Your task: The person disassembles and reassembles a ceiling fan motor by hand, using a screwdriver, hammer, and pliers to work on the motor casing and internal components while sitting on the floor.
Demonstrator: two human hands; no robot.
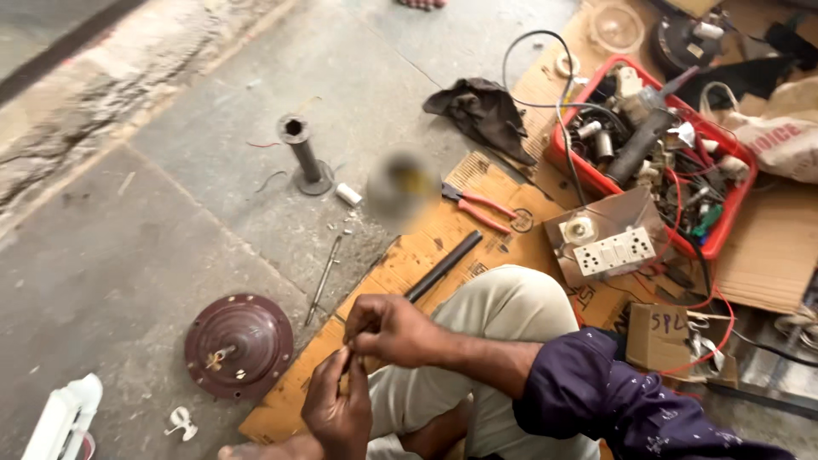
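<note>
My right hand [394, 330] was curled over my knee, its fingers [358, 334] pinched shut on the top of a small thin piece that I could hardly make out between the two hands. My left hand [339, 411] sat just below it, fingers closed around the lower end of the same small piece, so both hands met over the edge of the brown cardboard sheet [426, 247] spread on the stone floor [170, 213]. To the left of my hands lay a dark red round motor cover [239, 345], flat on the floor, with a small white fitting [181, 421] near it and a white plastic part [61, 419] at the lower left corner. A thin metal rod [324, 279] lay on the floor beyond the cover, and farther off stood a short dark pipe on a round base [304, 155]. On the cardboard a black bar [443, 266] lay just past my knee, with red-handled pliers [479, 206] beyond it. Further right stood a switch and socket board [609, 238], and behind it a red plastic basket [740, 146] full of parts and wires. A dark rag [482, 111] lay on the floor near the basket.
</note>
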